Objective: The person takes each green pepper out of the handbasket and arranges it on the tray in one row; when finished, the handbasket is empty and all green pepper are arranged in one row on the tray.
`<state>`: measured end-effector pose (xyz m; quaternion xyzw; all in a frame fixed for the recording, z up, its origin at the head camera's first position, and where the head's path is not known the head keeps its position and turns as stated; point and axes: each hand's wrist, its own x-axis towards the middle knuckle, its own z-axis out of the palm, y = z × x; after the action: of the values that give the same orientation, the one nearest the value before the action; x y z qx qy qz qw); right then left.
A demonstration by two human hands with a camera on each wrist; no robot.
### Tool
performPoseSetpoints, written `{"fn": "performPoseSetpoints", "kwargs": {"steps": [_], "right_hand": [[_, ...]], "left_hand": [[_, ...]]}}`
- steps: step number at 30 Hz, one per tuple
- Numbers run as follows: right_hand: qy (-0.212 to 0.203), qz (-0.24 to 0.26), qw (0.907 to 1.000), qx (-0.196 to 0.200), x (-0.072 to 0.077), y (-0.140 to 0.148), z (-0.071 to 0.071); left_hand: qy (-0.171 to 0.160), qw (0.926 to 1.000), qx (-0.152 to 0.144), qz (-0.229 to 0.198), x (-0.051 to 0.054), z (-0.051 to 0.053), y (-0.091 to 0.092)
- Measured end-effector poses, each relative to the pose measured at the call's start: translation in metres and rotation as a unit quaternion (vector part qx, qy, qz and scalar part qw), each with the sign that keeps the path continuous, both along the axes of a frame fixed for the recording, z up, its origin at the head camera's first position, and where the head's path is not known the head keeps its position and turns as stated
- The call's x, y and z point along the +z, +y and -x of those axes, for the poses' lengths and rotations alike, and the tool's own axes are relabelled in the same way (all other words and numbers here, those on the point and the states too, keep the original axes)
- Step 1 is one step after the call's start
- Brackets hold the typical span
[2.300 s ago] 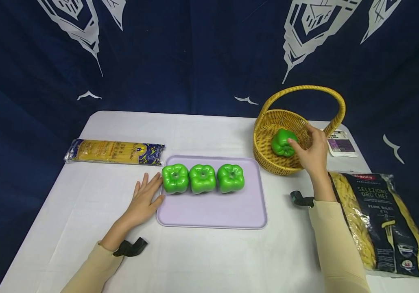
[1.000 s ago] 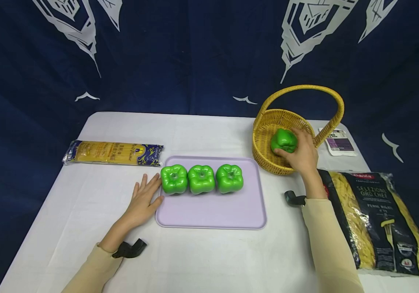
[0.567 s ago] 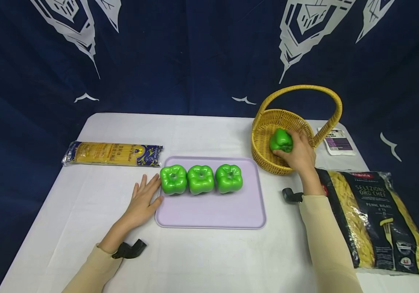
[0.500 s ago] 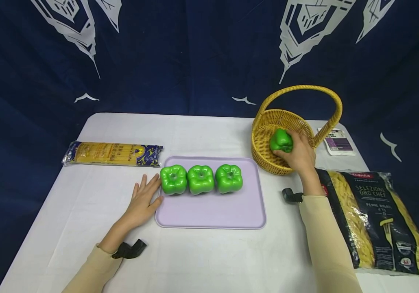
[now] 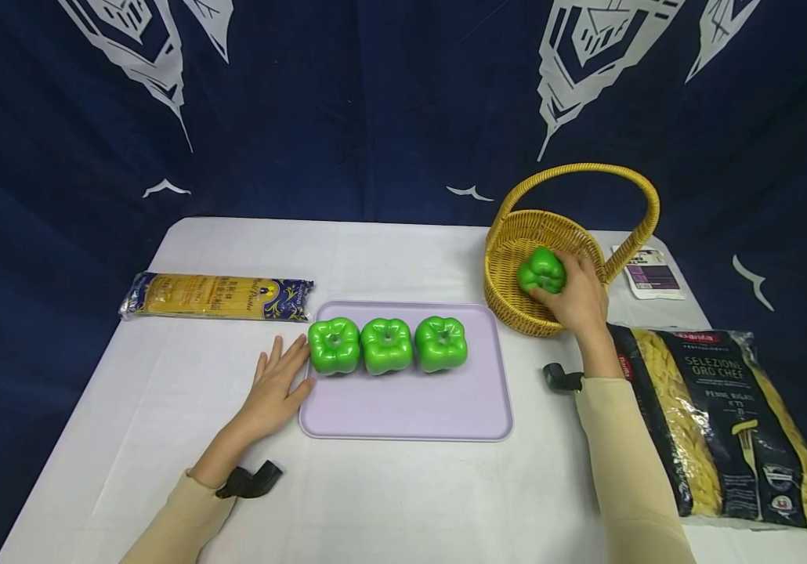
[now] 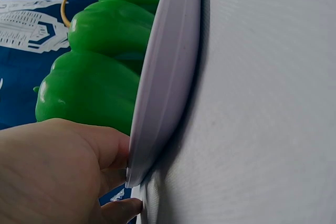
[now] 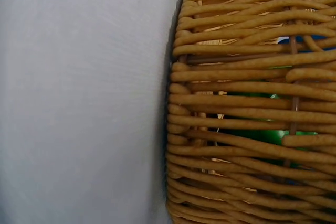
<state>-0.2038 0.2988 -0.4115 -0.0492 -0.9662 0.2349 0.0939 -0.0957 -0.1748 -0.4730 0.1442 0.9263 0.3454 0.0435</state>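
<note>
Inside the wicker basket [image 5: 516, 309] sits a green bell pepper [image 5: 540, 269]. My right hand [image 5: 580, 296] reaches in over the rim and holds this pepper between thumb and fingers; some fingertips are hidden behind it. From the right wrist, the basket's weave [image 7: 252, 108] fills half the view, with green showing through its gaps. Three more green bell peppers [image 5: 387, 345] stand in a row on the lilac tray [image 5: 407, 407]. My left hand [image 5: 273, 395] lies with spread fingers at the tray's left edge; its thumb [image 6: 113, 148] touches the rim in the left wrist view.
A yellow and blue pasta packet [image 5: 220, 296] lies at the back left of the white table [image 5: 403, 501]. To the right of my right forearm is a large bag of penne [image 5: 728, 431]. A small white and purple packet [image 5: 653, 276] lies beside the basket.
My right hand has moved left and deeper into the basket, from beside the pepper onto it. Most recently the pepper has turned slightly in its fingers. The left hand stays put.
</note>
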Motion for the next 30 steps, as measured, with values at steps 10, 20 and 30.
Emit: {"fn": "performPoseSetpoints", "kwargs": {"steps": [10,20,30], "right_hand": [[0.035,0.011,0.9992,-0.017,-0.0027,-0.0012,-0.0038],[-0.001,-0.011,0.9999,0.005,0.0007,0.0001,-0.0021],[-0.021,0.006,0.9991,0.036,0.0032,0.0006,-0.0003]], "left_hand": [[0.001,1.0000,0.001,0.002,0.0000,-0.0003,-0.0004],[0.003,1.0000,0.000,0.001,0.0010,-0.0001,-0.0006],[0.001,1.0000,0.000,0.001,0.0006,0.0000,-0.0002]]}}
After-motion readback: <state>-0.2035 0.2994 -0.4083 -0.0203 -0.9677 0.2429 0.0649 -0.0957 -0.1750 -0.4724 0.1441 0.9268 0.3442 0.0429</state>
